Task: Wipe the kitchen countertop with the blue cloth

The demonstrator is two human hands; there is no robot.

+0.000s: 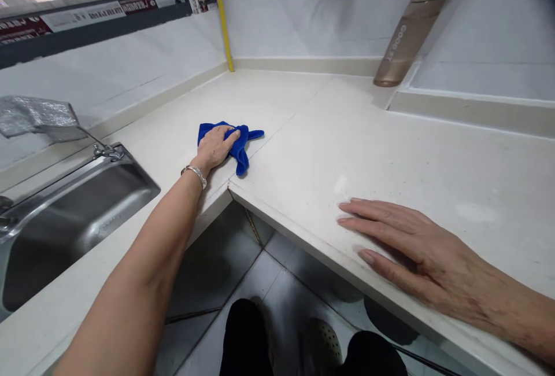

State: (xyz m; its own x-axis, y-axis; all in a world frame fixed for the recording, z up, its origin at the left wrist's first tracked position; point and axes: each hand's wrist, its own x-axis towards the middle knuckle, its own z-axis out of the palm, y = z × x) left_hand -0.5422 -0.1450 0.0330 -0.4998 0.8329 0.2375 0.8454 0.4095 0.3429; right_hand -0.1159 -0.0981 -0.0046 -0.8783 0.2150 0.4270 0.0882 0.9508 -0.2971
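- Left forearm stretches in from seven o'clock.
- Wiping the tabletop looks to be the step in hand; another stroke would call for even downward pressure.
- Left hand, palm down at ten o'clock, holds the blue cloth against that surface.
- Right hand, empty, fingers loosely spread, lies palm-down at four o'clock.

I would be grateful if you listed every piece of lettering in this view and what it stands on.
"GOOD", then what looks like "ST": on the brown bottle.
Red-and-white strips on the window frame: lettering, too blurred to read.
Sink: faint marks, too unclear to tell whether they are letters.
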